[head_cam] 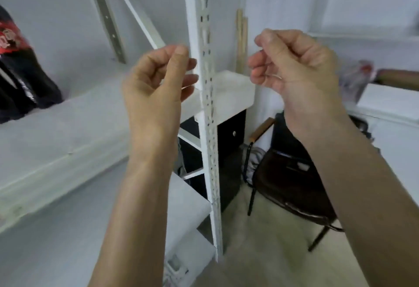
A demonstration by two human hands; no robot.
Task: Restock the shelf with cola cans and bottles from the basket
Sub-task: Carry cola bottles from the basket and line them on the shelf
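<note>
Cola bottles (20, 64) blurred and cut off at left edge, red-topped clutter (357, 75) at right too blurred to identify

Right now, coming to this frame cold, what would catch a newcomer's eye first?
Two bare hands raised mid-frame, the left hand and right hand, fingers loosely curled and holding nothing, either side of a white perforated metal shelf upright. At the far left edge, dark cola bottles with red labels stand on the white shelf board. A dark chair sits on the floor at lower right.
</note>
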